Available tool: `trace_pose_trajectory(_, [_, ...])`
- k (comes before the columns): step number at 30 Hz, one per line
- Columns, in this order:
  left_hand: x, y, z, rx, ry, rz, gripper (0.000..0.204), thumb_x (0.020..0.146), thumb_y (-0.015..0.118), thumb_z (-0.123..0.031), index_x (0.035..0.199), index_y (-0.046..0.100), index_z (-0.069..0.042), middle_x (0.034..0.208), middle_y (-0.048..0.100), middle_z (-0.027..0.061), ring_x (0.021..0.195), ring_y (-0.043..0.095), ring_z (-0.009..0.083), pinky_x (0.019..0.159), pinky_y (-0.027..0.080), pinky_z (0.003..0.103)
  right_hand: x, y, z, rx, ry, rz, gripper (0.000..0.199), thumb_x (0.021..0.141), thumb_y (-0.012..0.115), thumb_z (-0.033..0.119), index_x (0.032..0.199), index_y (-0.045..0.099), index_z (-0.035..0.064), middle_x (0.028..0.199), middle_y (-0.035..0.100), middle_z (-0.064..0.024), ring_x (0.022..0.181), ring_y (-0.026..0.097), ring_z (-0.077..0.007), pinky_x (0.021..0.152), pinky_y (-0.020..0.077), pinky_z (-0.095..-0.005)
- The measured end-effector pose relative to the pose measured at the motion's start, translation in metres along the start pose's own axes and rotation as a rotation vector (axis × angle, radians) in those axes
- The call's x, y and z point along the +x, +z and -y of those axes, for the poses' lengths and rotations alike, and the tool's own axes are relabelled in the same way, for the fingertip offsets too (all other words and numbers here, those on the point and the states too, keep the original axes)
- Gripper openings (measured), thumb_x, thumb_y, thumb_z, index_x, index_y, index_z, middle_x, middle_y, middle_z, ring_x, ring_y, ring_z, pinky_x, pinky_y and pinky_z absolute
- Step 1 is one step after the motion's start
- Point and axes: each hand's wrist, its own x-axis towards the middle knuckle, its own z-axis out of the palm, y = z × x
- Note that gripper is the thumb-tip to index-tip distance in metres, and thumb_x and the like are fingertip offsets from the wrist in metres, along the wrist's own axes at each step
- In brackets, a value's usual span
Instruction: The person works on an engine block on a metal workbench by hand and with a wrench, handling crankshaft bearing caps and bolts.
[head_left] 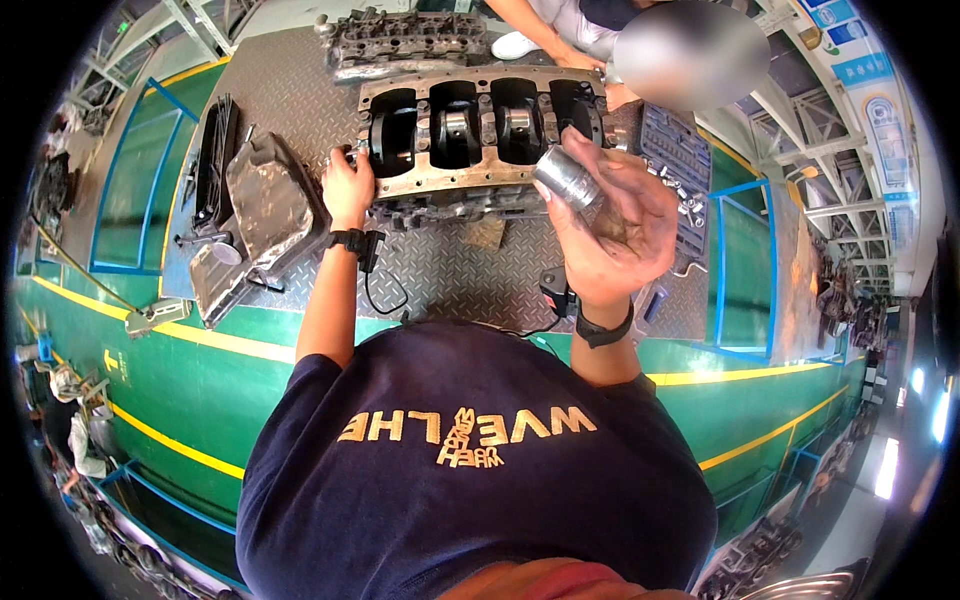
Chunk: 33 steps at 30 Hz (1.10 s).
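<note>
A dented metal pan [265, 200] lies on the desk [450, 280] just left of the left hand [347, 185], whose fingers curl closed over the left edge of the engine block [480, 130]. Bare tread plate stays open below the block. The right hand [620, 225] is raised, fingers wrapped around a shiny metal cylinder [567, 177]. A socket tray [675, 150] sits just beyond it near the desk's right edge.

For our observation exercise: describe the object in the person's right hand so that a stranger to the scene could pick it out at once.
Start at the engine block lying open on the tread-plate bench. Just in front of its right end, the right hand is raised, holding a short metal cylinder. It is the only shiny, loose, smooth piece there, unlike the dull block.
</note>
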Motion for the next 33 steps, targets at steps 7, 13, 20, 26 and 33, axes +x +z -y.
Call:
trace_pose_trajectory(7, [-0.002,-0.001,0.000,-0.008,-0.018,0.012,0.049,0.100,0.057,-0.045,0.127,0.060,-0.004,0.120,0.070,0.0248,0.115,0.063,0.0459,0.098,0.050,0.053,-0.001,0.002,0.000,-0.011,-0.031,0.006,0.056,0.073,0.082,-0.019,0.119,0.053,-0.0071,0.115,0.067,-0.0297,0.113,0.070,-0.0447,0.095,0.0625,-0.0503])
trace_pose_trajectory(13, [0.000,0.001,0.002,-0.001,-0.018,0.022,0.049,0.100,0.057,-0.045,0.127,0.060,-0.004,0.120,0.070,0.0246,0.115,0.063,0.0459,0.097,0.050,0.053,-0.004,0.011,0.004,-0.032,0.000,-0.076,0.055,0.071,0.082,-0.020,0.117,0.055,-0.0086,0.109,0.068,-0.0262,0.108,0.071,-0.0449,0.095,0.0621,-0.0509])
trace_pose_trajectory(20, [0.001,0.002,0.003,0.018,-0.001,0.008,0.049,0.100,0.057,-0.046,0.126,0.060,-0.005,0.118,0.070,0.0251,0.114,0.063,0.0460,0.097,0.050,0.053,-0.006,0.010,0.012,0.276,0.375,-0.225,0.030,0.100,0.070,0.026,0.107,0.065,-0.0034,0.089,0.075,-0.0210,0.076,0.073,-0.0215,0.066,0.0588,-0.0278])
trace_pose_trajectory(26, [0.002,0.005,0.007,-0.024,0.000,0.011,0.051,0.100,0.057,-0.047,0.128,0.060,-0.005,0.119,0.070,0.0248,0.114,0.063,0.0463,0.099,0.049,0.053,-0.009,0.006,0.004,1.196,1.097,-0.353,0.045,0.109,0.053,0.041,0.128,0.062,0.0012,0.112,0.074,-0.0229,0.089,0.072,-0.0270,0.082,0.0599,-0.0360])
trace_pose_trajectory(33, [0.001,0.000,0.002,-0.001,-0.023,0.039,0.051,0.101,0.056,-0.048,0.129,0.060,-0.006,0.123,0.069,0.0242,0.117,0.062,0.0455,0.100,0.049,0.053,-0.005,0.003,0.005,1.268,1.100,-0.385,0.048,0.110,0.051,0.038,0.135,0.057,-0.0022,0.126,0.068,-0.0237,0.101,0.071,-0.0276,0.088,0.0596,-0.0375])
